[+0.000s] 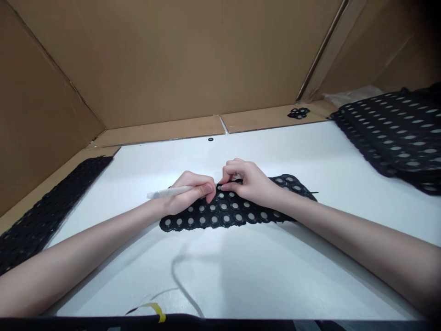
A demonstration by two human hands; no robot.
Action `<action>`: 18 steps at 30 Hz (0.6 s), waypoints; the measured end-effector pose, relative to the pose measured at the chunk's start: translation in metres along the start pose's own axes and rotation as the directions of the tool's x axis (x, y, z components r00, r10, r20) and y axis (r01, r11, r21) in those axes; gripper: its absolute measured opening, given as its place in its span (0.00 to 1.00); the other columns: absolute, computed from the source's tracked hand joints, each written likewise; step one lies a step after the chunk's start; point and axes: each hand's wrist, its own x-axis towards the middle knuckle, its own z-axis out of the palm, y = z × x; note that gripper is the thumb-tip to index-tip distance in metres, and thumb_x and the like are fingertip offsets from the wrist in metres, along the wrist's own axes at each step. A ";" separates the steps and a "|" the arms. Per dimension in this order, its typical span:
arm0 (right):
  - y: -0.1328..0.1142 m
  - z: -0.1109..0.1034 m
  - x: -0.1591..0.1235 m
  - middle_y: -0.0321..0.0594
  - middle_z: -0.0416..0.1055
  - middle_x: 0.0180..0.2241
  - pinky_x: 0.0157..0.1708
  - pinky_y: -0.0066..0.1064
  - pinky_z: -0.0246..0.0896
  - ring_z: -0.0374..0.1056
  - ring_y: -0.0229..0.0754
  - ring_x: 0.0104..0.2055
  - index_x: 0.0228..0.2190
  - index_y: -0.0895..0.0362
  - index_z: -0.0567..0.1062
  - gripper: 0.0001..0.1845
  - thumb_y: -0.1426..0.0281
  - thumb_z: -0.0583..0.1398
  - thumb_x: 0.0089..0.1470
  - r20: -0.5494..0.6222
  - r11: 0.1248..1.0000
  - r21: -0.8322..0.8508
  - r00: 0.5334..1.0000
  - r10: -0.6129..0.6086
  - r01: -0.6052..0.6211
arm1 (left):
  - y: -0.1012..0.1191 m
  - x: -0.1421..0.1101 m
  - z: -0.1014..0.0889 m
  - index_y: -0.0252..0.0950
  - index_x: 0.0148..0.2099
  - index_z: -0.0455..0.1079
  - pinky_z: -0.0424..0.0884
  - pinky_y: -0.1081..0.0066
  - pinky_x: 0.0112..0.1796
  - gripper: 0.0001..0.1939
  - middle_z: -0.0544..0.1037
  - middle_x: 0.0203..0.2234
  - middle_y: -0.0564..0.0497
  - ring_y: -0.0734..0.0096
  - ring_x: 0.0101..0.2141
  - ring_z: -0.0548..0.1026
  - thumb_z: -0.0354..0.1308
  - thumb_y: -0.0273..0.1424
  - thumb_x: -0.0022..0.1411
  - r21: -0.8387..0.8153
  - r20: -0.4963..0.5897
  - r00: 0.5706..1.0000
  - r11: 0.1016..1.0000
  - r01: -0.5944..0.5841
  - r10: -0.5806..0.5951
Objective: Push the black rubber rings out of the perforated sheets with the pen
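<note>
A black sheet (225, 218) set with rows of pale round discs lies flat on the white table in front of me. My left hand (193, 191) is closed around a slim white pen-like tool (168, 191), whose blunt end sticks out to the left. Its working tip is hidden at the fingers, near the sheet's far edge. Right beside it, my right hand (246, 181) pinches that far edge between thumb and forefinger, close to one of the discs. The two hands nearly meet there. A thin black strip (313, 192) juts from the sheet's right end.
More disc-studded black sheets are stacked at right (396, 133). Another dark pile (62, 202) lies along the left edge. A single black ring (211, 139) and a small cluster of black-rimmed discs (298, 113) are at the back. Cardboard walls (193, 59) enclose the white table (262, 276).
</note>
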 end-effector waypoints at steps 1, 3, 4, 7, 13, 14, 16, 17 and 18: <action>0.000 0.000 0.000 0.35 0.64 0.22 0.35 0.32 0.54 0.59 0.40 0.32 0.18 0.57 0.67 0.10 0.80 0.61 0.43 0.001 1.000 0.000 1.000 0.002 -0.002 | -0.001 0.001 -0.001 0.32 0.24 0.64 0.59 0.75 0.29 0.19 0.65 0.19 0.55 0.77 0.22 0.60 0.44 0.35 0.66 -0.020 -0.004 1.000 1.000 0.008 -0.009; 0.000 0.000 0.000 0.35 0.64 0.22 0.35 0.32 0.54 0.59 0.40 0.32 0.17 0.57 0.67 0.10 0.81 0.61 0.42 0.001 1.000 0.001 1.000 0.000 0.000 | -0.002 0.001 -0.002 0.32 0.24 0.64 0.59 0.74 0.28 0.20 0.65 0.18 0.55 0.77 0.22 0.59 0.45 0.36 0.65 -0.055 -0.014 1.000 0.998 0.024 -0.025; 0.001 0.000 0.000 0.35 0.64 0.22 0.34 0.32 0.54 0.59 0.40 0.32 0.17 0.56 0.67 0.10 0.80 0.61 0.42 0.000 1.000 0.001 1.000 -0.002 0.002 | -0.002 0.002 -0.002 0.32 0.24 0.64 0.58 0.74 0.28 0.20 0.64 0.18 0.55 0.77 0.22 0.59 0.45 0.37 0.65 -0.068 -0.017 0.999 0.997 0.031 -0.032; 0.001 0.000 -0.001 0.35 0.64 0.22 0.34 0.32 0.54 0.59 0.40 0.32 0.17 0.56 0.67 0.10 0.80 0.61 0.42 -0.004 1.000 0.005 1.000 -0.007 0.007 | -0.005 0.002 -0.003 0.32 0.24 0.64 0.56 0.73 0.27 0.21 0.62 0.17 0.55 0.77 0.21 0.57 0.45 0.39 0.65 -0.109 -0.021 0.998 0.993 0.049 -0.051; 0.001 0.000 -0.002 0.35 0.65 0.22 0.35 0.32 0.55 0.59 0.41 0.33 0.17 0.56 0.68 0.10 0.79 0.61 0.42 -0.003 1.000 0.016 1.000 0.004 -0.004 | -0.013 0.000 -0.003 0.33 0.23 0.64 0.54 0.72 0.27 0.23 0.59 0.16 0.56 0.76 0.21 0.56 0.47 0.43 0.65 -0.175 -0.087 0.994 0.983 0.054 -0.070; 0.001 0.000 -0.002 0.35 0.65 0.23 0.35 0.33 0.55 0.60 0.41 0.33 0.17 0.56 0.68 0.10 0.79 0.61 0.43 -0.002 1.000 0.017 1.000 0.005 -0.005 | -0.013 0.000 -0.003 0.33 0.23 0.64 0.55 0.72 0.27 0.23 0.59 0.16 0.56 0.76 0.21 0.56 0.48 0.44 0.65 -0.180 -0.093 0.993 0.982 0.054 -0.071; 0.000 -0.001 -0.002 0.35 0.65 0.23 0.35 0.33 0.55 0.60 0.41 0.33 0.17 0.56 0.68 0.10 0.79 0.61 0.43 0.002 1.000 0.017 1.000 0.015 -0.015 | -0.013 0.000 -0.003 0.33 0.23 0.64 0.55 0.72 0.27 0.23 0.61 0.17 0.55 0.76 0.22 0.57 0.48 0.43 0.65 -0.181 -0.097 0.993 0.982 0.052 -0.070; 0.000 -0.001 -0.002 0.36 0.65 0.23 0.35 0.33 0.55 0.60 0.41 0.33 0.17 0.56 0.68 0.10 0.79 0.61 0.42 0.005 1.000 0.017 1.000 0.021 -0.021 | -0.013 0.000 -0.003 0.33 0.23 0.64 0.55 0.72 0.28 0.23 0.61 0.17 0.55 0.76 0.22 0.58 0.47 0.42 0.65 -0.176 -0.096 0.993 0.983 0.048 -0.065; 0.000 -0.001 -0.001 0.36 0.65 0.23 0.35 0.33 0.55 0.60 0.41 0.33 0.17 0.56 0.68 0.10 0.79 0.61 0.42 0.007 0.999 0.017 1.000 0.027 -0.027 | -0.012 -0.001 -0.003 0.33 0.23 0.64 0.56 0.72 0.28 0.22 0.62 0.18 0.55 0.76 0.22 0.58 0.47 0.41 0.65 -0.167 -0.091 0.994 0.985 0.042 -0.058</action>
